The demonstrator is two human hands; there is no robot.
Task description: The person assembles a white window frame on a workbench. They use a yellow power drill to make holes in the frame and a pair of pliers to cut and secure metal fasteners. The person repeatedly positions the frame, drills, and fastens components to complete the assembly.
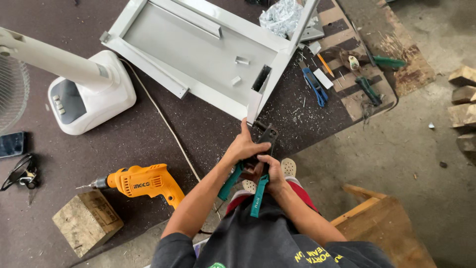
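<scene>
A hand riveter with a black head and teal handles is held between both hands near the corner of a grey metal frame. My left hand wraps the upper teal handle, thumb raised toward the frame's corner. My right hand grips the other teal handle just below the tool's head. The riveter's black head points up at the frame's lower corner.
An orange power drill lies left beside a wooden block. A white fan base with its cord stands farther left. Blue snips, green-handled tools and metal shavings lie right. A wooden stool is at lower right.
</scene>
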